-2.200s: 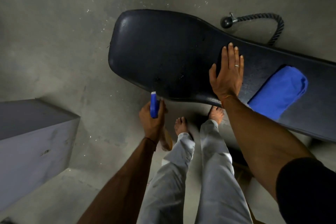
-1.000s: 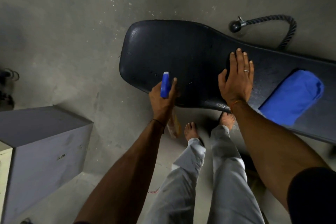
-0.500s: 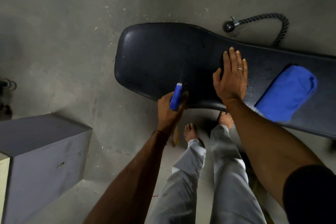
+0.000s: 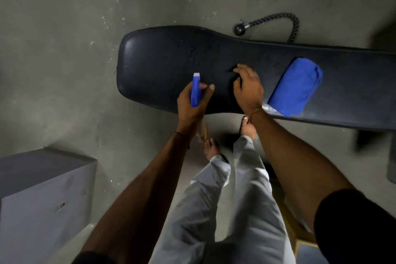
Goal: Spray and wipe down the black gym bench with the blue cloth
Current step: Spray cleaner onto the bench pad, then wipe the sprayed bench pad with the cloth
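Note:
The black gym bench [image 4: 162, 64] lies across the upper middle of the head view, its wide rounded end to the left. A folded blue cloth [image 4: 296, 87] rests on the bench pad to the right. My left hand [image 4: 192, 105] grips a spray bottle with a blue trigger head [image 4: 195, 89], nozzle pointing over the pad's near edge; the bottle body hangs below the hand. My right hand [image 4: 248, 89] sits over the pad just left of the cloth, fingers curled, holding nothing. Small droplets speckle the pad.
A grey box [image 4: 42, 195] stands on the concrete floor at lower left. A black rope handle with a ball end [image 4: 267, 24] lies beyond the bench. My bare feet [image 4: 211, 148] and grey trousers are below the bench's near edge.
My left hand raised the spray bottle from below the bench edge up over the pad. My right hand went from lying flat on the pad to curled fingers.

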`<state>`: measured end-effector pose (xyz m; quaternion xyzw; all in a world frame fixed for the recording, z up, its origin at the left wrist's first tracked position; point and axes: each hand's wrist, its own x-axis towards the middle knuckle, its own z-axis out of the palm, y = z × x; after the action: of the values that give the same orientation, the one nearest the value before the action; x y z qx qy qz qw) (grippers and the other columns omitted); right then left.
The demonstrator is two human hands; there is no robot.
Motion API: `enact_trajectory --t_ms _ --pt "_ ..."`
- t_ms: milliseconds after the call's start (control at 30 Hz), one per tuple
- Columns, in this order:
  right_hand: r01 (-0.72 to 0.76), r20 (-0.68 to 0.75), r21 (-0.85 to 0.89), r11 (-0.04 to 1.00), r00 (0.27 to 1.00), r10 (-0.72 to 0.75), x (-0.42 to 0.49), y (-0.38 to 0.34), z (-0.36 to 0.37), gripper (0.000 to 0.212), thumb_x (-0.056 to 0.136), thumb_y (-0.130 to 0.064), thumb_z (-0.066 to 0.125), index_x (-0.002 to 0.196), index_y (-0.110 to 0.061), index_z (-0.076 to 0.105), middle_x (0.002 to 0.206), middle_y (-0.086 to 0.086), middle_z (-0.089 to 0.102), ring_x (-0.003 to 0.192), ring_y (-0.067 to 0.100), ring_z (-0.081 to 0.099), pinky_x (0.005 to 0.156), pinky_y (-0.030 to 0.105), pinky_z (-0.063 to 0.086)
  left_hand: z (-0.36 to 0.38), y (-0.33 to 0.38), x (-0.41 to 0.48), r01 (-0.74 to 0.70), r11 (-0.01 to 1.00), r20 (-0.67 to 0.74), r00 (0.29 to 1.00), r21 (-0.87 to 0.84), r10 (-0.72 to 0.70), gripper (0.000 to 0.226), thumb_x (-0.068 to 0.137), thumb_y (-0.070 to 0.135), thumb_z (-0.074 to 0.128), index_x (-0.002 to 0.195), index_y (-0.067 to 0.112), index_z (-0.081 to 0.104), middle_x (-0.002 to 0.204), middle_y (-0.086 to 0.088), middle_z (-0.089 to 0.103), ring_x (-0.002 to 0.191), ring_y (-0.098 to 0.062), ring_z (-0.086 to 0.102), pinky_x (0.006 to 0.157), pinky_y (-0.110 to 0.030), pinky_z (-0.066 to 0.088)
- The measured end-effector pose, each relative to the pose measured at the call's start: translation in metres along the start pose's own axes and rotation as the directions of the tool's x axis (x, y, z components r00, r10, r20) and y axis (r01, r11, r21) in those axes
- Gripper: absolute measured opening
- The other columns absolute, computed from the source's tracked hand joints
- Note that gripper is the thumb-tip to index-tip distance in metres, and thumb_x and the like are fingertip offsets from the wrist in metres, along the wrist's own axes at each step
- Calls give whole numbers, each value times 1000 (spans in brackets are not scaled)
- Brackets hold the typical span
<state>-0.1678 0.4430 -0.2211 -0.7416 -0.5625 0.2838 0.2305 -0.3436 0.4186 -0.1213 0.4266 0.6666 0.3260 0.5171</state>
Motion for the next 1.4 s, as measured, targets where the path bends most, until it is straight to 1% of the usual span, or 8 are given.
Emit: enact_trajectory --t_ms 300,533,633,867,967,1033,1200,1400 --pt "67 24 180 981 997 -73 -91 -15 -14 49 94 -18 57 143 -10 55 142 14 60 129 29 57 110 42 45 43 71 11 -39 988 -46 998 -150 32 15 88 24 80 95 17 68 102 -19 74 86 -24 73 84 -34 60" --pt "200 129 105 974 969 -212 -102 -16 -30 79 97 -44 58 162 -14 23 166 8 31 148 24 38 113 28 28 60 106 5 -192 968 -1 981 -162 194 14 88 19 80 94 18 68 95 0 69 95 -26 71 93 -36 60" --pt "121 35 32 992 992 -122 -101 -21 -30 78 99 -46 58 162 -17 22 167 5 30 147 25 42 110 34 40 68 115 -1 -225 957 36 971 -181 235 19 88 13 80 101 10 68 96 3 69 90 -6 68 88 -22 57" --pt "-106 -101 238 966 986 133 -98 -7 -40 60 99 -22 59 155 -13 39 140 14 62 118 34 65 98 45 55 52 104 1 -270 959 472 859 86 199 80 80 1 83 143 27 41 138 9 54 125 -8 57 99 -19 53" --pt "-198 -81 273 942 971 227 -105 10 -47 55 101 -26 58 152 -14 42 128 16 68 108 37 68 91 47 57 29 82 14 -239 942 497 863 237 94 90 78 5 86 151 28 38 154 7 45 133 -7 50 103 -23 51" --pt "-243 -130 280 929 949 288 -108 18 -52 53 100 -27 60 150 -14 45 123 16 70 105 37 69 90 45 57 19 63 25 -235 868 452 892 436 14 93 78 12 87 155 26 37 159 3 40 140 -15 45 112 -33 46" --pt "-221 -306 368 903 888 342 -104 34 -63 48 96 -34 60 137 -8 55 123 13 69 106 32 67 93 44 56 33 17 65 -365 334 431 890 869 -149 112 70 39 90 159 19 25 163 -13 28 151 -39 26 120 -57 33" --pt "-211 -488 438 874 761 428 -78 70 -89 47 98 -37 56 122 3 59 113 18 68 101 31 65 91 38 50 96 20 84 -274 322 359 901 906 -244 133 69 47 91 163 30 -2 171 -13 -10 156 -47 -7 122 -65 22"
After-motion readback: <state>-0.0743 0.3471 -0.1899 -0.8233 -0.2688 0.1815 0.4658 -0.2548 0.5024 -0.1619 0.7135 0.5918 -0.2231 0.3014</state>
